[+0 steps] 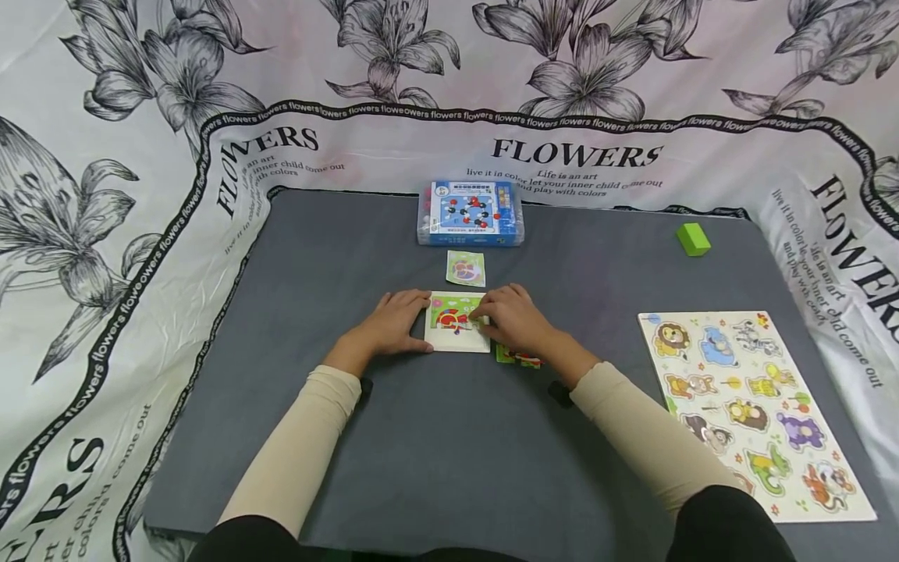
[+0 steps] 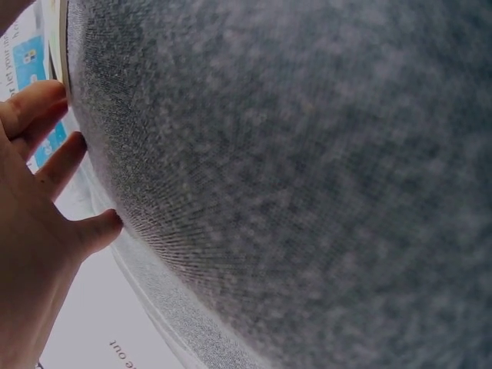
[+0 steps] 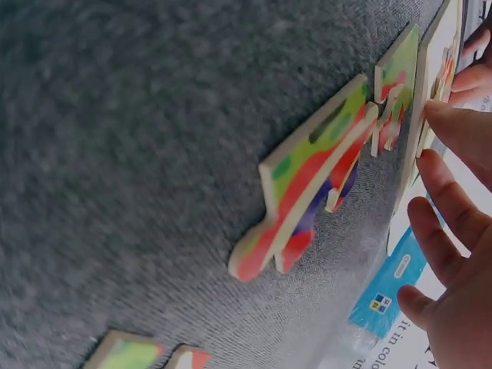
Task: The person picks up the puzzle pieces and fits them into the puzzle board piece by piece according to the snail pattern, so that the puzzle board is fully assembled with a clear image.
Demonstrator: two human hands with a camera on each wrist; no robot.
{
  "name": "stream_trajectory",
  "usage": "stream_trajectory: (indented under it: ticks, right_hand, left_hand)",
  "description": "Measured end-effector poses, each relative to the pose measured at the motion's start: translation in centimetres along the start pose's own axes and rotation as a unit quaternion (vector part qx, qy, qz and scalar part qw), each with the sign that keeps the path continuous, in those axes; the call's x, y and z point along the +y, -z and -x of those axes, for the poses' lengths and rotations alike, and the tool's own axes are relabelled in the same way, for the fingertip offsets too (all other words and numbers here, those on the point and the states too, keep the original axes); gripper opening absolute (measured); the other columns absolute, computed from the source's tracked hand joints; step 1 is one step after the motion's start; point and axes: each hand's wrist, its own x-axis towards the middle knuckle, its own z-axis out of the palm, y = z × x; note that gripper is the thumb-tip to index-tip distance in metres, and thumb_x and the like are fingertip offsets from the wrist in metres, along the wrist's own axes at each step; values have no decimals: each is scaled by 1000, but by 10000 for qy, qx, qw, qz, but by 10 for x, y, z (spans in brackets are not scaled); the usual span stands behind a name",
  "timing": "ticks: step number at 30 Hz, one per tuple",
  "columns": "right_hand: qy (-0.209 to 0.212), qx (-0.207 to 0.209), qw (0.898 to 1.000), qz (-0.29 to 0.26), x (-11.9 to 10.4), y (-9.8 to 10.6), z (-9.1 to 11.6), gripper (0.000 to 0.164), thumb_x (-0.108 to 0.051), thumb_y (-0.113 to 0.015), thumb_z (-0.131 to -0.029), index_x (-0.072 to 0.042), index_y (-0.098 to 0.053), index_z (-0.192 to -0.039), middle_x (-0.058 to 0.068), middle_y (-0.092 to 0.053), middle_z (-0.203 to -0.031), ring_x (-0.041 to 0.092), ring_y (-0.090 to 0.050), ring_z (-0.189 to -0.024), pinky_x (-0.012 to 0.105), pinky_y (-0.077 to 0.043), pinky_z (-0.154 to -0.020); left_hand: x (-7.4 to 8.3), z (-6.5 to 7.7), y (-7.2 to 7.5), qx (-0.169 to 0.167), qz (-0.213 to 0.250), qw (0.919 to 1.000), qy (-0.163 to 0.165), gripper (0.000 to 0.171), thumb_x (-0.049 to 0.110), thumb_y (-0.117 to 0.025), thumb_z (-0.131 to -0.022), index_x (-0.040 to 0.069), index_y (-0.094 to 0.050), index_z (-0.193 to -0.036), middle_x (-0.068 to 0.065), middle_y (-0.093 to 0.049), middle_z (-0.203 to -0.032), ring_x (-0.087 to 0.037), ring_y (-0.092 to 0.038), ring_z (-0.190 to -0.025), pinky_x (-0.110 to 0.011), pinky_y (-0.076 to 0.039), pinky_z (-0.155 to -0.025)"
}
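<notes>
A small square jigsaw board (image 1: 457, 343) with a pale frame lies in front of me, with red and green picture pieces in its recess. My left hand (image 1: 395, 321) rests at the board's left edge, thumb near the lower corner and fingers near the upper one. Over the right side of the board, my right hand (image 1: 516, 318) pinches a thin puzzle piece (image 3: 422, 137) between thumb and forefinger; the fingers mostly hide it. Loose red and green puzzle pieces (image 3: 311, 181) lie beside the board, partly under the right hand in the head view.
A small picture card (image 1: 466, 269) lies beyond the board, before a clear-sided blue box (image 1: 470, 214). A green block (image 1: 694, 240) sits at the far right. An animal puzzle board (image 1: 758, 406) lies on the right, partly under my right forearm. Flower-printed cloth (image 1: 421, 148) surrounds the grey tabletop (image 1: 449, 453).
</notes>
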Motion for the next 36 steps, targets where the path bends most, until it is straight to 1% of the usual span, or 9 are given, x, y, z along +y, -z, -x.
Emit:
stream_trajectory:
  ticks: [2,5,10,16,21,26,30,33,36]
  right_hand:
    - [51,60,10000,48,0,-1,1,21,-20,-68,-81,-21,-70,-103,-1,-60,-102,23,-48,-103,53,-24,-99]
    - [163,60,9994,295,-2,-1,0,21,-18,-67,-82,-22,-71,-102,-1,-60,-102,24,-48,-103,54,-21,-100]
    - [228,-187,9976,628,-2,6,-2,23,-17,-63,-85,-24,-69,-106,-3,-60,-106,23,-47,-108,58,-14,-103]
    - [687,-417,9904,1127,1,10,2,25,-19,-64,-84,-25,-68,-109,-3,-60,-109,22,-46,-112,58,-14,-104]
    - [823,-558,9878,1200,0,13,-2,23,-22,-66,-83,-24,-69,-106,-3,-60,-109,23,-46,-112,57,-13,-105]
    - [687,-468,9903,1111,-2,14,-8,19,-22,-65,-84,-24,-71,-101,-4,-61,-107,22,-46,-111,56,-13,-105]
    - [484,-394,9937,934,-1,10,-1,24,-22,-65,-84,-24,-68,-107,-4,-61,-110,23,-47,-111,56,-15,-105]
    - [320,-428,9975,467,-1,9,8,31,-22,-63,-85,-22,-64,-116,-1,-58,-116,25,-47,-112,57,-17,-103]
    - [175,-271,9994,-103,0,14,14,35,-22,-63,-85,-16,-61,-119,3,-56,-120,27,-46,-114,57,-21,-101]
  left_hand:
    - [1,0,0,15,27,10000,-13,85,54,-67,-72,9,-36,-137,-4,-28,-145,-23,-21,-134,-56,-15,-105]
    - [1,-1,0,-2,36,10000,12,84,54,-67,-72,9,-37,-137,-3,-28,-145,-23,-20,-134,-56,-15,-105]
    - [3,-3,7,-117,24,9999,77,85,54,-67,-72,9,-35,-138,-3,-26,-146,-23,-19,-135,-56,-13,-105]
    - [5,-3,3,-183,-11,9998,78,85,55,-66,-73,10,-35,-138,-3,-26,-145,-23,-19,-135,-56,-14,-105]
    - [7,-3,3,-273,5,9995,182,84,55,-66,-73,9,-36,-137,-3,-25,-146,-23,-18,-135,-56,-13,-106]
    - [5,-3,4,-159,32,9996,211,83,55,-67,-72,10,-37,-136,-2,-26,-146,-22,-19,-135,-56,-13,-106]
    - [5,-3,3,-131,6,9997,194,83,55,-67,-72,10,-37,-136,-2,-27,-145,-22,-20,-135,-56,-13,-106]
    - [5,-2,3,-181,62,9998,104,84,55,-67,-72,9,-37,-136,-3,-27,-145,-23,-20,-135,-56,-13,-105]
    - [3,-1,3,-106,52,9999,48,85,55,-66,-72,9,-36,-137,-4,-28,-145,-23,-21,-134,-57,-13,-105]
